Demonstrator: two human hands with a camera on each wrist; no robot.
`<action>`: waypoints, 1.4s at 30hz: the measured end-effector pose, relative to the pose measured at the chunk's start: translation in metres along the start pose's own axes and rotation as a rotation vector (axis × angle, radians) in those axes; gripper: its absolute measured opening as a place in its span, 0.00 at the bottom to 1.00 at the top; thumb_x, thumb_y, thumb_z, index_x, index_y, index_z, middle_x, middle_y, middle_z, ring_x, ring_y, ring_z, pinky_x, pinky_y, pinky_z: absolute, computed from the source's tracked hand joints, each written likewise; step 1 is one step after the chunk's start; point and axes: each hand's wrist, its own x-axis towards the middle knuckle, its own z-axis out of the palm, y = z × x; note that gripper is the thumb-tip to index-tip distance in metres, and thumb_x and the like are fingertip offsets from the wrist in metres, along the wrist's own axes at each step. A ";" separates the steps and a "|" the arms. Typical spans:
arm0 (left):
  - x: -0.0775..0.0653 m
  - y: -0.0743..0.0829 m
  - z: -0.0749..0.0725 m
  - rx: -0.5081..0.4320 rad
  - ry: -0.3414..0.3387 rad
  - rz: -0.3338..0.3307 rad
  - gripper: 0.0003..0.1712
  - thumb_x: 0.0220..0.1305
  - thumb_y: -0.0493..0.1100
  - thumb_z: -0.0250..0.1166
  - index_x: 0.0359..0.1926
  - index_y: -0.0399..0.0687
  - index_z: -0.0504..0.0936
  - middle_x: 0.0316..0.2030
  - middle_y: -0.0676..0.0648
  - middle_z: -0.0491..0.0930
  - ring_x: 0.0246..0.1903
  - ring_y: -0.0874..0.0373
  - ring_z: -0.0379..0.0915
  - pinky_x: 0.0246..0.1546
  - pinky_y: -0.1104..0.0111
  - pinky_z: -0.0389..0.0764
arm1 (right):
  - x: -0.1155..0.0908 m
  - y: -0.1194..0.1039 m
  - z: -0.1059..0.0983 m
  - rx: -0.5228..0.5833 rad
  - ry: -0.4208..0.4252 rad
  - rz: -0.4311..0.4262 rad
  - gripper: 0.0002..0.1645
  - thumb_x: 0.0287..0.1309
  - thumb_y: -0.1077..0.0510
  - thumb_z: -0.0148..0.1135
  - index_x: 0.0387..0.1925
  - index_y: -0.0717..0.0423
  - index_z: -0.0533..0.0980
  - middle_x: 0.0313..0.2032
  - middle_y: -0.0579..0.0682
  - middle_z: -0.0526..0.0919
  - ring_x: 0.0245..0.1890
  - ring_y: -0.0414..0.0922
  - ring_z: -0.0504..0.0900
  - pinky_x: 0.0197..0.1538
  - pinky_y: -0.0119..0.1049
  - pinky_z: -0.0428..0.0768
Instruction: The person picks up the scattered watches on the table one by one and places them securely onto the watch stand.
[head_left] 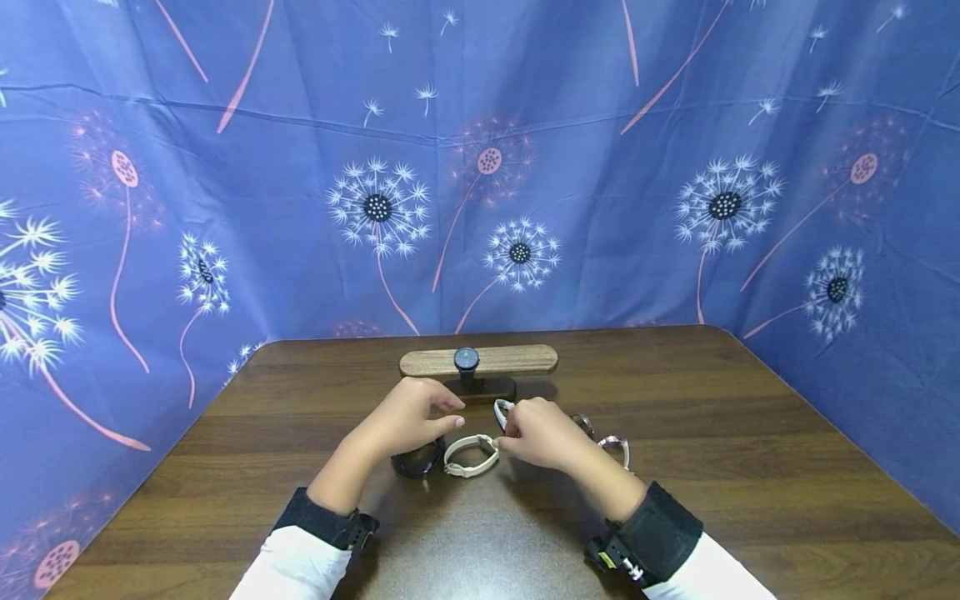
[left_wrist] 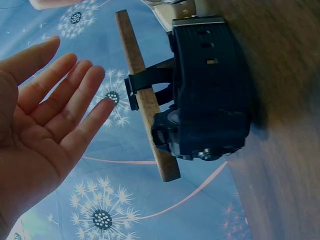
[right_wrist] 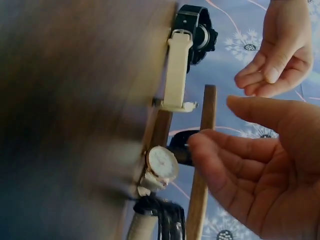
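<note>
My left hand [head_left: 408, 415], fingers loosely extended, hovers above a black watch [head_left: 408, 467] and holds nothing. That watch looms large in the left wrist view. My right hand [head_left: 542, 432] is over the table beside a cream watch [head_left: 471, 468]. In the right wrist view its thumb and fingers stand apart with nothing between them. A white-dial watch [right_wrist: 161, 162] lies below those fingers; its white strap [head_left: 501, 408] partly shows past the hand in the head view. Behind both hands, a dark-faced watch [head_left: 467, 358] is strapped round the wooden bar [head_left: 521, 359] of a stand.
To the right of my right hand lie a dark watch [head_left: 583, 424] and a shiny-banded watch [head_left: 617, 448], both partly hidden by the arm. The brown wooden table [head_left: 750, 467] meets a blue dandelion-print cloth [head_left: 600, 275] at its back and sides.
</note>
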 end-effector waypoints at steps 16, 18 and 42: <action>0.000 -0.001 0.007 -0.022 -0.134 -0.037 0.13 0.61 0.41 0.69 0.46 0.40 0.85 0.41 0.44 0.85 0.41 0.54 0.82 0.42 0.61 0.82 | 0.018 -0.003 0.011 0.075 -0.195 0.248 0.25 0.57 0.48 0.69 0.12 0.59 0.77 0.08 0.49 0.77 0.09 0.45 0.79 0.13 0.33 0.75; 0.001 -0.001 0.008 -0.020 -0.134 -0.034 0.13 0.61 0.42 0.69 0.46 0.40 0.85 0.41 0.44 0.85 0.41 0.53 0.82 0.42 0.61 0.82 | 0.018 -0.002 0.013 0.090 -0.208 0.265 0.24 0.55 0.49 0.70 0.12 0.59 0.76 0.08 0.49 0.77 0.09 0.45 0.79 0.13 0.34 0.77; 0.001 0.002 -0.001 -0.025 -0.004 -0.029 0.15 0.62 0.44 0.68 0.47 0.41 0.85 0.41 0.47 0.86 0.40 0.56 0.82 0.43 0.62 0.81 | 0.013 -0.005 -0.002 0.001 0.034 0.086 0.22 0.39 0.66 0.65 0.03 0.46 0.66 0.04 0.34 0.61 0.06 0.31 0.59 0.13 0.26 0.59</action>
